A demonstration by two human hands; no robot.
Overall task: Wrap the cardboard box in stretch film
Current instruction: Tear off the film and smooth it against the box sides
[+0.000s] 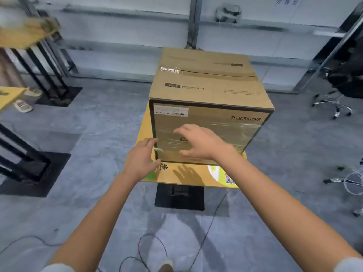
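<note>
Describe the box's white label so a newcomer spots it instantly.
Find the cardboard box on the yellow table, mid-frame. The white label sits top-left on its near face. Unlike the black code printed top-right, it carries a barcode.

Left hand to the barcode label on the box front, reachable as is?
Probably yes. The label sits high on the front of the cardboard box, above the left hand at the left front edge, with nothing between; the right hand is lower, rightward.

Looks like a warehouse or packing room: grey concrete floor (94, 134), metal racks (45, 61), loose cables (149, 250), small pedestal tables (188, 175), office chair (337, 91).
</note>
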